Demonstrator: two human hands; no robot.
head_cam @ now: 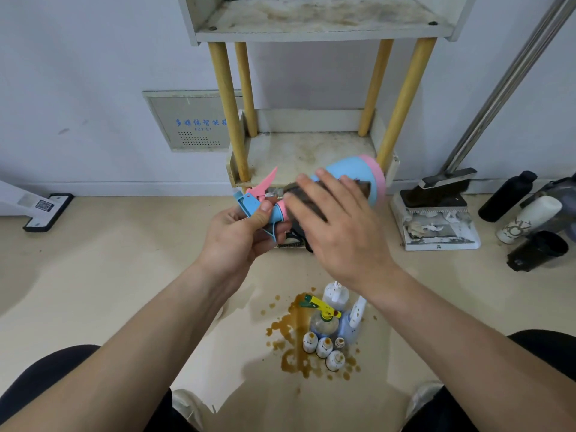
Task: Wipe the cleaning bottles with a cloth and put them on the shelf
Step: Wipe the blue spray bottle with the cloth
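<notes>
One blue-and-pink spray bottle point(352, 169) is up in the air on its side, just in front of the grimy lower shelf point(305, 151). The left hand point(240, 232) has its fingers point(265, 210) wrapped tight round the trigger head, while the right hand point(339, 226) lays spread, nearly straight fingers point(314, 188) over a dark cloth point(363, 187) pressed onto the bottle's body. Down on the floor point(124, 275) near the person's knees, a cluster of small bottles point(327, 332) stands in a brown spill point(293, 319), and a dustpan point(436, 222) sits off to the right by the wall.
</notes>
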